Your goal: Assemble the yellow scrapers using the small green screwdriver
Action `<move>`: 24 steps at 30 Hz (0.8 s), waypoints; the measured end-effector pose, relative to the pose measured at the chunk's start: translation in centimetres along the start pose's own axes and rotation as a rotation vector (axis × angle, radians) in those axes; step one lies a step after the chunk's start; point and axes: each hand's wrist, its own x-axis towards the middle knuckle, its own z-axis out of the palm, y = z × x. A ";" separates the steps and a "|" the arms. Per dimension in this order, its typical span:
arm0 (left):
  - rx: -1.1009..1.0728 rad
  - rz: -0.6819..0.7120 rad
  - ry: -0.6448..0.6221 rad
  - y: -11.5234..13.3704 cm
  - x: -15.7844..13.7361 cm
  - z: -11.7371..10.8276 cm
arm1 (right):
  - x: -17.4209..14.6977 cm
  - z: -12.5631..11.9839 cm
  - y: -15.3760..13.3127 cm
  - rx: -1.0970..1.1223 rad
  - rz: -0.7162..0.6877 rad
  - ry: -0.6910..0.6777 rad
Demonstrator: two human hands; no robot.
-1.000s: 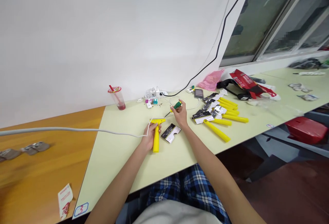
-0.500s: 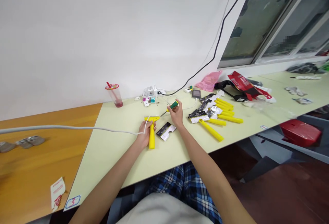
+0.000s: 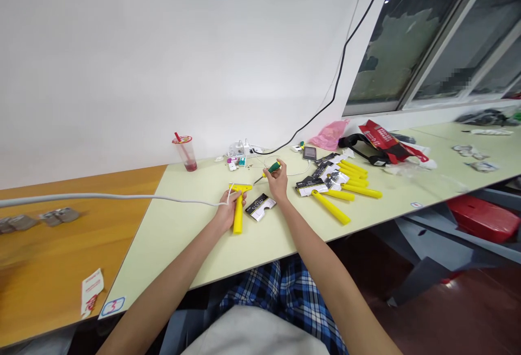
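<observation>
My left hand is wrapped round the neck of a yellow T-shaped scraper, its wide head at the top and the handle pointing towards me. My right hand grips a screwdriver by its green and yellow handle. The shaft points left, with its tip close to the right end of the scraper head; whether they touch, I cannot tell. Between my hands, a black and white cardboard sleeve lies on the table. A white cable crosses in front of my left hand.
Several yellow scrapers with card sleeves lie to the right. Behind stand a drink cup with a red straw and a power strip. A small screen device, a pink bag and a red package lie further right.
The camera view has shifted slightly. Both hands keep their grips, and the screwdriver tip stays by the scraper head's right end.
</observation>
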 end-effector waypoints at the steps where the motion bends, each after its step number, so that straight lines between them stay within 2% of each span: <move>1: 0.001 -0.002 0.002 0.0 0.0 0.0 | 0.0 0.0 0.0 0.001 -0.001 0.009; 10: -0.027 -0.025 0.070 -0.4 0.5 0.0 | 0.1 0.3 -0.8 0.110 0.011 0.077; 17: -0.057 -0.039 0.067 -0.5 0.6 0.1 | -0.4 1.0 -1.9 0.190 -0.026 -0.025; 24: -0.068 -0.055 0.049 -0.7 0.8 -0.1 | -0.8 1.2 -2.3 0.193 -0.043 -0.064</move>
